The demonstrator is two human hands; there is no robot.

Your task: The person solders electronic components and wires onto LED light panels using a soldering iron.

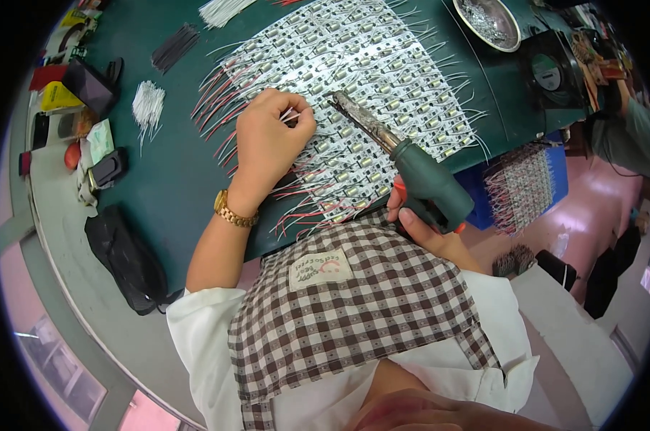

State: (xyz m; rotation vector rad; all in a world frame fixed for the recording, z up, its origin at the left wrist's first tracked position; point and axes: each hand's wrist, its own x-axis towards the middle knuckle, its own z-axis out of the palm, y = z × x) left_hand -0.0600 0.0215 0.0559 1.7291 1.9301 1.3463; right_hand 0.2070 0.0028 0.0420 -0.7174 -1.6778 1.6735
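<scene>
Over the left part of a large sheet of small white circuit boards (382,122), my left hand (271,136) is closed in a pinch. Thin white wire (289,115) shows between its thumb and fingers. My right hand (422,224) grips the handle of a dark green soldering gun (432,179) with a red trigger. The gun's scorched metal tip points up and left over the boards, right of my left hand; whether it touches them I cannot tell. Red and white wires (228,93) stick out along the sheet's left edge, and white ones along its right.
Bundles of white wires (149,104) and black wires (174,49) lie on the green table (188,172). A metal bowl of scraps (512,39) and a black fan-like unit (551,75) stand far right. Below, a blue bin (560,169) holds more boards. A black pouch (127,258) lies left.
</scene>
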